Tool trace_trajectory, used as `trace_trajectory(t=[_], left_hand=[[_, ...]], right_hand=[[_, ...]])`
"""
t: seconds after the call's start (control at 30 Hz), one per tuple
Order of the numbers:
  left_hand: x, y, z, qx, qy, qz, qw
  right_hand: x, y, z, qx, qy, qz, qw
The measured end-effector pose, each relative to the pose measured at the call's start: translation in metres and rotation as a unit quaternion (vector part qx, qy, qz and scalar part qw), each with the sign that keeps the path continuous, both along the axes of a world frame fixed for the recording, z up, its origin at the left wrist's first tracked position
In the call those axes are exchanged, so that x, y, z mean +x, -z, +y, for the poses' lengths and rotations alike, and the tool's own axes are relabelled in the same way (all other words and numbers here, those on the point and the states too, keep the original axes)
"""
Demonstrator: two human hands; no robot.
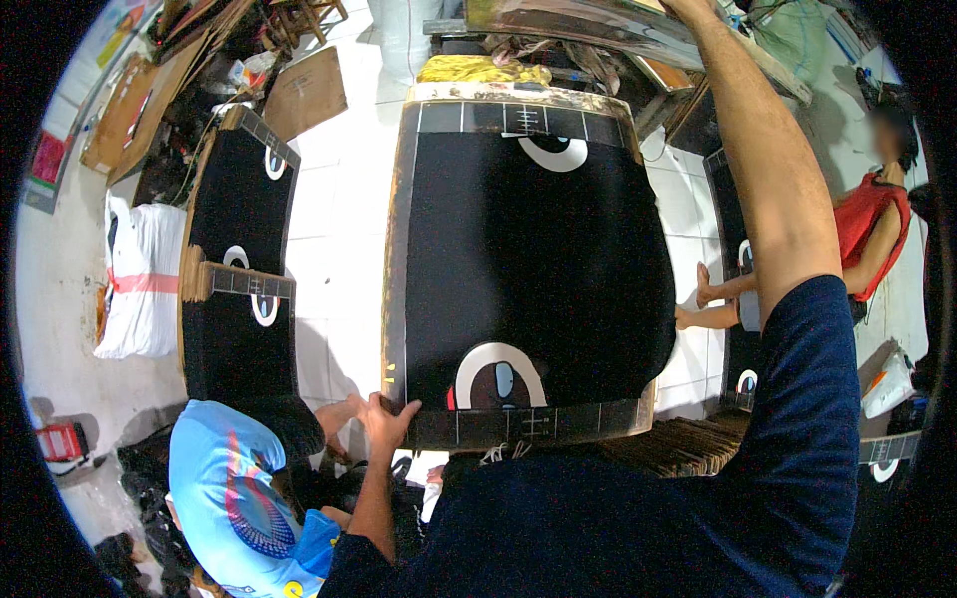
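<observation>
In front of me a black cloth panel (528, 259) lies on a large board (396, 249) with grid-marked dark strips at its far and near ends. White arched eye prints (498, 355) show near both ends of the cloth. At the near left corner, my left hand (385, 424) rests at the board's edge, thumb and forefinger spread apart. My right arm stretches far forward; my right hand (686, 8) is cut off by the upper rim, near a tilted flat frame (598, 35). Its fingers are hidden.
A person in a light blue shirt (229, 498) crouches at lower left, one hand (342, 414) close to mine. Another person in red (872, 229) sits at right. More printed black panels (239, 189) lie left and right. Yellow cloth (478, 70) sits beyond the board.
</observation>
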State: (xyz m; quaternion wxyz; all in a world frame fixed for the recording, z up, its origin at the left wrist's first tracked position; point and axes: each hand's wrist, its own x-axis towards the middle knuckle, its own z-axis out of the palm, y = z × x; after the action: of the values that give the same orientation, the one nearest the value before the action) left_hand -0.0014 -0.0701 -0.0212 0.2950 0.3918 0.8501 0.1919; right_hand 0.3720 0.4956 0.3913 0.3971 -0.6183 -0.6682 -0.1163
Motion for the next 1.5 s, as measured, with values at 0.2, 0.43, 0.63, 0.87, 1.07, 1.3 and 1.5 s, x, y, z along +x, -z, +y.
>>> trace_trajectory(t=[0.2,0.43,0.63,0.87,1.07,1.3,1.5], left_hand=[[-0.016,-0.033,-0.009,-0.045,0.043,0.091,0.994],[0.002,-0.030,-0.005,-0.022,0.054,0.063,0.996],[0.008,-0.041,0.025,-0.033,0.022,0.045,0.998],[0.002,-0.020,0.036,-0.037,0.020,0.060,0.997],[0.000,0.010,0.037,-0.050,0.014,0.081,0.995],[0.022,-0.035,0.091,-0.013,0.013,0.110,0.994],[0.138,-0.150,0.278,0.332,0.076,-0.343,0.875]], right_hand=[[0.008,-0.009,0.009,-0.005,0.002,0.005,1.000],[0.008,-0.018,0.020,0.009,-0.005,0.016,1.000],[0.012,-0.020,0.029,0.026,-0.002,-0.003,1.000],[0.018,-0.023,0.033,0.026,-0.001,-0.014,1.000],[0.011,-0.023,0.021,0.040,0.005,0.003,0.999],[0.018,0.013,0.000,0.094,-0.014,-0.013,0.995],[0.033,0.100,-0.059,0.192,-0.068,-0.049,0.978]])
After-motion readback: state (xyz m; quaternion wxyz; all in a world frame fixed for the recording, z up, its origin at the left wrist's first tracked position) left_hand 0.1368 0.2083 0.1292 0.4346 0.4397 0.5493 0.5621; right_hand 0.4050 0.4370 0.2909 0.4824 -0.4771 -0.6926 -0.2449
